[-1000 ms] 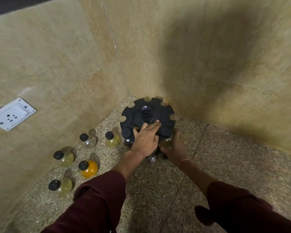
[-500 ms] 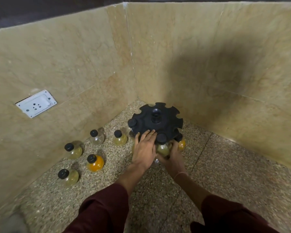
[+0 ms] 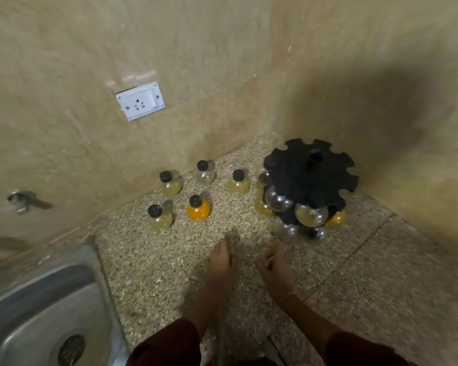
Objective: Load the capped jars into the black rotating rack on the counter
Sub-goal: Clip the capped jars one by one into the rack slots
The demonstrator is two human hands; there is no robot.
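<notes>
Both hands off rack [image 3: 311, 178] | left hand [image 3: 220, 262], right hand [image 3: 275, 265] empty

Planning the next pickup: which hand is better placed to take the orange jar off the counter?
Probably the left hand: it lies empty on the counter, more directly below the orange jar. The right hand, also empty, sits nearer the black rack.

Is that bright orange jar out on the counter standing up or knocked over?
Upright. The orange jar stands on its round base with its black cap on top, apart from the rack.
</notes>
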